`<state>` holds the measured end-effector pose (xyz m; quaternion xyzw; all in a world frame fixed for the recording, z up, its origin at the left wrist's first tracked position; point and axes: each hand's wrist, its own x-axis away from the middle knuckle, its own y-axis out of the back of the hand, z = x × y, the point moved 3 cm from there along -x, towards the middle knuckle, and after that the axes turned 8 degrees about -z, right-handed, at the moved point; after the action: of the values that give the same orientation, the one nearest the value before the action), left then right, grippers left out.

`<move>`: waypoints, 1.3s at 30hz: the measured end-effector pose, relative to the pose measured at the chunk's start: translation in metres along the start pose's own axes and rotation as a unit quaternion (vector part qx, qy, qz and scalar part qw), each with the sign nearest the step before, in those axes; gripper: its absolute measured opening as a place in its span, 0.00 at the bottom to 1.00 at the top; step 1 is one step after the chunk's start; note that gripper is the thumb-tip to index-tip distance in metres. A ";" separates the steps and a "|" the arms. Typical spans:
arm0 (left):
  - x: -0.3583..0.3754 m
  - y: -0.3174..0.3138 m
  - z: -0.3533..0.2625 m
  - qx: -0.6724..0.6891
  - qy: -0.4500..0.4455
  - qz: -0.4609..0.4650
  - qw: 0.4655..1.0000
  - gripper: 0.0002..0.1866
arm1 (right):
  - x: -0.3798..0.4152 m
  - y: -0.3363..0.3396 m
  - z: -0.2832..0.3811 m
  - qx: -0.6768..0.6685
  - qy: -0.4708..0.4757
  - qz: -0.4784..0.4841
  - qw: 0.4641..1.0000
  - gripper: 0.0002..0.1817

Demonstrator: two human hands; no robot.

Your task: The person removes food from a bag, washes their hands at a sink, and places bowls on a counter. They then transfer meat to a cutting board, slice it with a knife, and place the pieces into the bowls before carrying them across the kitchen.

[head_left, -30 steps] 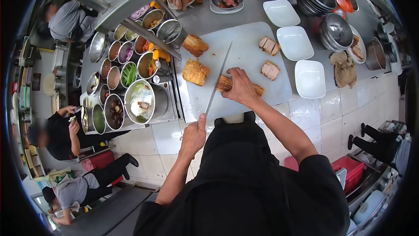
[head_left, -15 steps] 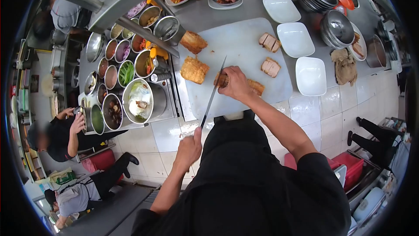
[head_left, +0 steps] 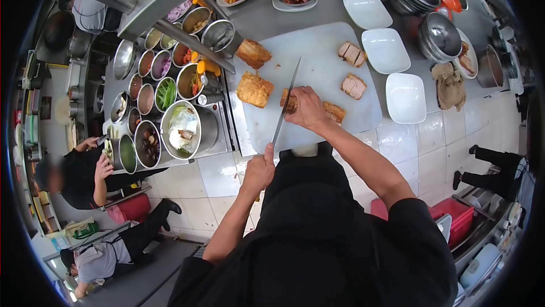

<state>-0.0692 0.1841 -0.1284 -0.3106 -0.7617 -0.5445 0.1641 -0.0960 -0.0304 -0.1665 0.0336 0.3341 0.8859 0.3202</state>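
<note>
My left hand (head_left: 258,172) is closed round the handle of a long knife (head_left: 289,92), whose blade points away from me over the white cutting board (head_left: 318,46). My right hand (head_left: 308,108) presses its fingers on a strip of crispy pork belly (head_left: 288,101), with the blade right beside the fingertips. Another pork piece (head_left: 334,112) lies under and behind that wrist. Two uncut golden-crusted pork blocks (head_left: 254,89) (head_left: 253,54) sit at the board's left. On the right side rest two sliced pork portions (head_left: 352,54) (head_left: 353,86).
White square dishes (head_left: 405,99) line the board's right side. Stacked metal bowls (head_left: 440,37) and a brown cloth (head_left: 448,85) stand farther right. Several ingredient tins (head_left: 166,94) fill the left counter, beneath a metal shelf post (head_left: 196,46). A co-worker (head_left: 79,179) works at the left.
My left hand has pushed the knife forward and slightly right, so its tip reaches farther up the board. My right hand stays on the pork. A hand at the far dishes has gone.
</note>
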 end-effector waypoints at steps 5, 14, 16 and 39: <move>0.008 0.018 -0.003 0.030 -0.005 -0.004 1.000 0.45 | 0.005 0.020 0.001 -0.010 0.015 -0.008 1.000 0.33; 0.046 0.011 -0.008 0.047 -0.022 -0.004 0.999 0.42 | 0.016 0.032 -0.013 0.086 0.050 0.018 0.995 0.29; 0.049 0.008 -0.009 0.041 -0.018 0.000 0.999 0.42 | 0.017 0.033 -0.012 0.074 0.050 0.014 0.996 0.27; 0.059 -0.007 0.017 -0.044 -0.010 0.018 0.999 0.42 | 0.020 0.024 -0.013 0.026 0.028 -0.016 0.999 0.24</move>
<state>-0.1168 0.2160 -0.1047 -0.3368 -0.7330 -0.5709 0.1530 -0.1281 -0.0394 -0.1651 0.0123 0.3666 0.8721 0.3239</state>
